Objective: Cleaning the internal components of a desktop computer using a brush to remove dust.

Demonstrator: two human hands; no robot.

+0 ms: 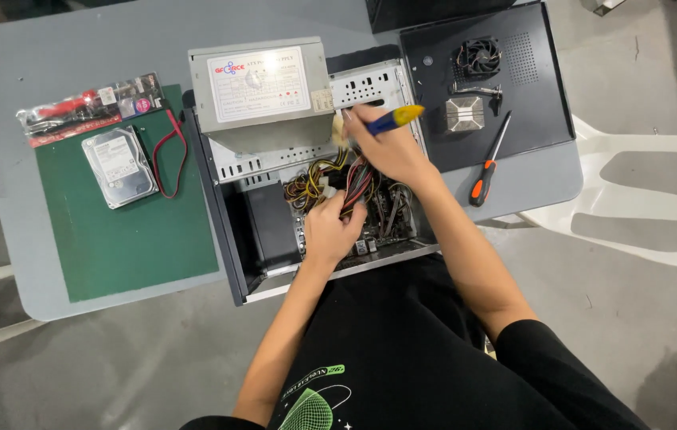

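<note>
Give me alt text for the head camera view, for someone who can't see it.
Seen from above, a person's left hand grips a bundle of coloured cables inside an open computer case on a grey table, while the right hand holds a blue and yellow screwdriver. A grey power supply rests on the case; a hard drive lies on a green mat.

Grey table point(36, 263) on concrete floor point(115, 366) (white plastic chair point(641, 199) beside).

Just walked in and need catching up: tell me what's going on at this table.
A person is working inside an open computer case on a grey table. The left hand grips a bundle of wires; the right hand holds a blue and yellow screwdriver. The power supply rests on the case. A hard drive lies on a green mat.
</note>
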